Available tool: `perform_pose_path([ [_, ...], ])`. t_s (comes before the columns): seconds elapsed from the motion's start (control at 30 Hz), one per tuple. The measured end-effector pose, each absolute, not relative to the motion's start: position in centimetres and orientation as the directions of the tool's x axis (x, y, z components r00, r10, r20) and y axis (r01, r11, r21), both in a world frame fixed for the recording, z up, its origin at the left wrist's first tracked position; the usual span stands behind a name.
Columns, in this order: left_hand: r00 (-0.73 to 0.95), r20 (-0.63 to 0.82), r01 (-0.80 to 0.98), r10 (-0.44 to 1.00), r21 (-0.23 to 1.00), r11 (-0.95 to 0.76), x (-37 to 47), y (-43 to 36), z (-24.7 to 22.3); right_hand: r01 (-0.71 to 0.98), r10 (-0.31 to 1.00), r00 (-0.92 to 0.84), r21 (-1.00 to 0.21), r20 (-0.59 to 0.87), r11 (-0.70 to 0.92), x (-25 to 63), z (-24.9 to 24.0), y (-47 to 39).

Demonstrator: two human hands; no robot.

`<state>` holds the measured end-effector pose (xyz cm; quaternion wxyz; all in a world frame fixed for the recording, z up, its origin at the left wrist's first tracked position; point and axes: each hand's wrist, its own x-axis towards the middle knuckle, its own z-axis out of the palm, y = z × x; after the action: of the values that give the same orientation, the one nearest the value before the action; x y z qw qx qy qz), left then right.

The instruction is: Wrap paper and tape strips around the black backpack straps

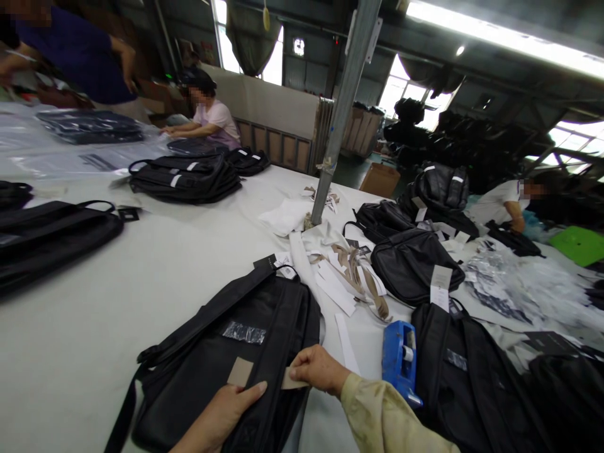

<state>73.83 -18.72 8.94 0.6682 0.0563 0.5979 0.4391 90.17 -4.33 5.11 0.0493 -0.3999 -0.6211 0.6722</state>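
A black backpack (pixel 189 377) lies on the white table with its straps upward and a hang tag (pixel 265 261) by its top handle. My left hand (pixel 226 406) is closed at the right shoulder strap (pixel 276 327), its thumb across the strap and its other fingers hidden. Just above that hand a beige paper piece (pixel 240 371) lies against the back panel. Between thumb and fingertips, my right hand (pixel 318 368) pinches a beige paper strip (pixel 292 379) on the strap's other side. Whether both beige pieces join under the strap is hidden.
A blue tape dispenser (pixel 400 358) stands to the right, beside another black backpack (pixel 472 377). Loose paper strips (pixel 352 277) lie ahead near a metal post (pixel 337 119). More backpacks (pixel 186 176) lie left. Co-workers (pixel 214 119) are at the far side and right.
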Motion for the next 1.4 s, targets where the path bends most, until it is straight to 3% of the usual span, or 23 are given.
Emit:
perform_pose_path([
  [0.27,-0.205,-0.727,-0.408,0.655,0.672,0.618,73.6,-18.5,6.8,0.414,0.488,-0.715,-0.866,-0.501,-0.281,87.8,9.4,-3.6],
  [0.4,-0.277,-0.580,-0.150,0.766,0.814,0.562,73.2,-18.1,7.7,0.416,0.391,-0.742,-0.832,-0.544,-0.368,84.4,10.0,-4.2],
  [0.5,-0.303,-0.502,0.022,0.810,0.846,0.533,72.6,-18.2,8.5,0.371,0.342,-0.770,-0.814,-0.539,-0.447,83.1,9.1,-4.7],
  [0.63,-0.274,-0.490,-0.032,0.827,0.864,0.502,72.3,-18.2,8.7,0.335,0.315,-0.779,-0.784,-0.542,-0.522,83.4,7.5,-5.0],
  [0.73,-0.364,-0.474,0.031,0.802,0.854,0.519,72.4,-17.9,8.2,0.328,0.319,-0.769,-0.770,-0.554,-0.547,83.8,6.6,-5.2],
  [0.87,-0.369,-0.425,0.028,0.826,0.884,0.467,72.4,-17.7,7.8,0.299,0.379,-0.793,-0.846,-0.477,-0.441,83.3,6.7,-5.0],
  [1.0,-0.357,-0.431,0.073,0.829,0.872,0.484,71.9,-17.7,7.7,0.304,0.546,-0.720,-0.902,-0.428,-0.306,82.4,8.2,-4.0],
  [1.07,-0.356,-0.424,0.097,0.833,0.870,0.484,71.7,-17.8,7.5,0.383,0.611,-0.712,-0.921,-0.346,-0.075,82.5,8.9,-3.7],
  [1.13,-0.352,-0.429,0.107,0.832,0.865,0.491,71.6,-17.9,7.3,0.432,0.591,-0.773,-0.874,-0.231,0.223,83.0,9.2,-3.8],
  [1.2,-0.345,-0.434,0.104,0.832,0.864,0.493,71.7,-18.0,7.1,0.436,0.549,-0.817,-0.812,-0.177,0.387,83.5,8.9,-4.2],
  [1.4,-0.314,-0.404,0.100,0.859,0.886,0.453,72.4,-18.0,6.8,0.536,0.654,-0.720,-0.784,-0.231,0.313,83.8,7.1,-5.9],
])
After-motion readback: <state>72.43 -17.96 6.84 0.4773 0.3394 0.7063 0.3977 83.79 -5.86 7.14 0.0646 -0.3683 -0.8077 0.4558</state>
